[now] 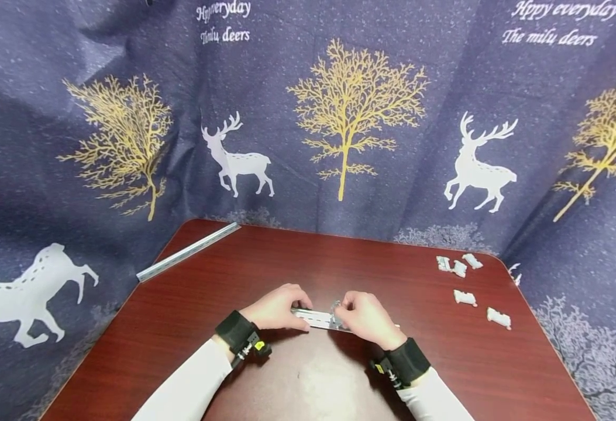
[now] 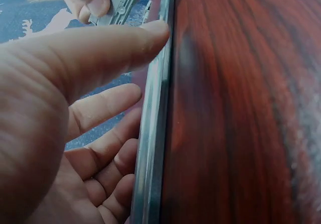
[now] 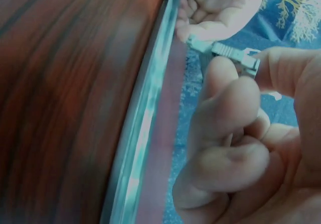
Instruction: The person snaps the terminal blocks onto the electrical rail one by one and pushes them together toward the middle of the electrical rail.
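Apparently, we observe a fitting step: the left hand [image 1: 278, 309] pinches the metal rail [image 1: 317, 318] at its three o'clock, the right hand [image 1: 367, 317] grips a small block [image 3: 226, 51] at its nine, alignment seemingly required next.

Spread across a dark red, wood-grained table [image 1: 265, 257] with rounded far corners: a long slotted metal rail [image 1: 188, 252], laid slantwise along the far left edge; a shorter metal rail [image 1: 317, 318], set crosswise around the middle; and five small pale pieces [image 1: 464, 297], scattered over the right side. Grouped as three close together near the far right corner, then two spaced apart nearer the front. Lit by a bright reflected glare at the near side.
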A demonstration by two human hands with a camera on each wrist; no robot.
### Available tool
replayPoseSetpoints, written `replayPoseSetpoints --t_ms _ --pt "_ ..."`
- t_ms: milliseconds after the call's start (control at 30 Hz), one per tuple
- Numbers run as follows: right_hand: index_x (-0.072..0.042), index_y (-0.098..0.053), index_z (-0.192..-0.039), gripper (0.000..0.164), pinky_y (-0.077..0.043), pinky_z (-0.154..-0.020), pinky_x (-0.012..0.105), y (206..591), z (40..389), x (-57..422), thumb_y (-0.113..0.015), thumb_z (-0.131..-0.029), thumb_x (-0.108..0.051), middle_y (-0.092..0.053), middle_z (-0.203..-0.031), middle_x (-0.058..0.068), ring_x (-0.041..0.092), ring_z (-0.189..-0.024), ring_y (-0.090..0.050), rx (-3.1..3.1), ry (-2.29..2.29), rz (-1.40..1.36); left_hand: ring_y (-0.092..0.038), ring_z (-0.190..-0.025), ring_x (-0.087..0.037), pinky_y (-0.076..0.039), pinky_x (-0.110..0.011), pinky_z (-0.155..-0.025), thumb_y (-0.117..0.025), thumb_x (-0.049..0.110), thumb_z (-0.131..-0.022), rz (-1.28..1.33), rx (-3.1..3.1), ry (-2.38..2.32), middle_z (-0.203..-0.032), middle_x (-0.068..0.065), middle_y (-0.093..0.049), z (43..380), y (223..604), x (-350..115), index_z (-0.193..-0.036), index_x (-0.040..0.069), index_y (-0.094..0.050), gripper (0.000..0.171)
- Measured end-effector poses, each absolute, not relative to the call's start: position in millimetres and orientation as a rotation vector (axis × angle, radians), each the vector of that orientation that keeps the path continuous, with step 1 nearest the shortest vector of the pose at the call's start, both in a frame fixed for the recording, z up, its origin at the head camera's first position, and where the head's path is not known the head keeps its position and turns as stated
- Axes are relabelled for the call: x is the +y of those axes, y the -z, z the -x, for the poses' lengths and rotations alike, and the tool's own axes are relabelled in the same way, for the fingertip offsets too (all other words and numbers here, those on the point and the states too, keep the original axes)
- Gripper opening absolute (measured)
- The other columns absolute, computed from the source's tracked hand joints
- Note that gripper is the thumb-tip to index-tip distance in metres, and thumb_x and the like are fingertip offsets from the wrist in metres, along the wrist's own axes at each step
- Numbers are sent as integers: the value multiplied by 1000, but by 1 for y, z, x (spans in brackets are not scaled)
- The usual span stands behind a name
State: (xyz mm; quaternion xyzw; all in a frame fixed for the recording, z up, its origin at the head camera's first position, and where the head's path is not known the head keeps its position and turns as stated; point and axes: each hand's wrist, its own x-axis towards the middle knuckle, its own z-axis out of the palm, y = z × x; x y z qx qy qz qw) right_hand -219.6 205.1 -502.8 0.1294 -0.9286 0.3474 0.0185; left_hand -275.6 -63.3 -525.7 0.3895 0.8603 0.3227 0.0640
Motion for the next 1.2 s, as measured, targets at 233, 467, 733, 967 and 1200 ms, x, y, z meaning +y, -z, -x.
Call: replayPoseSetpoints --t_ms 233,467,733,967,1200 --pt "-23 -64 -68 24 -43 -58 30 505 223 197 -74 -90 -20 -58 -55 -16 9 -56 -56 -2907 -1028 -310 -60 -95 -14 -51 -30 -84 -98 25 -82 -1179 2618 -943 -99 8 -70 276 526 -63 -110 17 -85 32" --pt "-21 -63 -65 24 -44 -57 32 503 229 186 -70 -88 -19 -56 -51 -18 10 -53 -57 -2943 -975 -265 -58 -95 -13 -50 -31 -84 -97 25 -82 -1167 2615 -945 -98 8 -70 275 528 -65 -108 19 -85 29" --pt "-20 -49 -58 38 -34 -53 32 503 235 178 -70 -89 -24 -39 -53 -13 14 -51 -43 -2975 -824 -225 -59 -96 -13 -51 -31 -86 -97 26 -82 -1194 2619 -944 -99 8 -70 276 529 -63 -107 19 -84 29" --pt "-19 -49 -58 38 -35 -52 34 501 237 175 -70 -89 -27 -39 -58 -8 17 -53 -43 -3004 -812 -187 -59 -96 -14 -51 -31 -85 -97 26 -81 -1168 2614 -952 -98 7 -70 275 528 -62 -105 19 -85 28" --pt "-18 -52 -60 36 -37 -52 35 504 239 173 -70 -90 -27 -43 -58 -6 18 -53 -46 -3022 -813 -171 -59 -95 -16 -50 -32 -85 -98 25 -81 -1141 2609 -966 -97 6 -70 274 525 -61 -104 18 -85 27"
